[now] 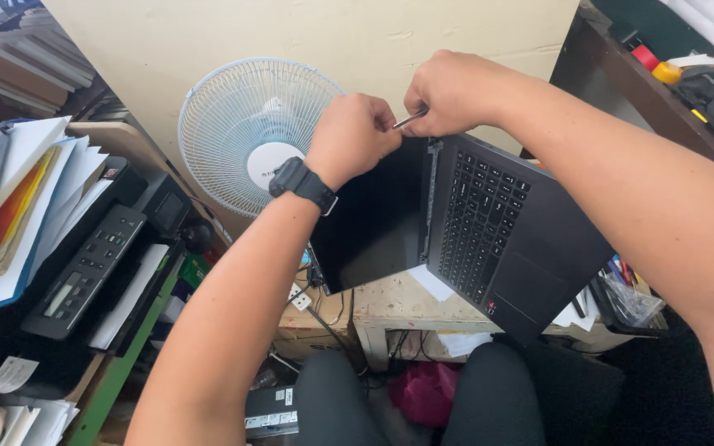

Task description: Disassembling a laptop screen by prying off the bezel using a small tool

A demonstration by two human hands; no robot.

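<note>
Black laptop (489,223) lies opened flat on worn tabletop (394,301), screen half overhanging its left edge, keyboard half twd near-right corner. Both hands at far end of hinge. Right hand (456,91): fingers clamped on thin metal tool (411,119). Left hand (353,136), w/ black wristwatch (301,183), curled in a fist beside tool tip; can't tell if gripping anything. White fan (249,132) behind, off left edge.

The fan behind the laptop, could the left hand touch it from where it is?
Probably yes. The left hand is at the laptop's top edge, right beside the fan, with nothing showing between them. But its fingers are busy pinching there, opposite a thin metal tool.
</note>
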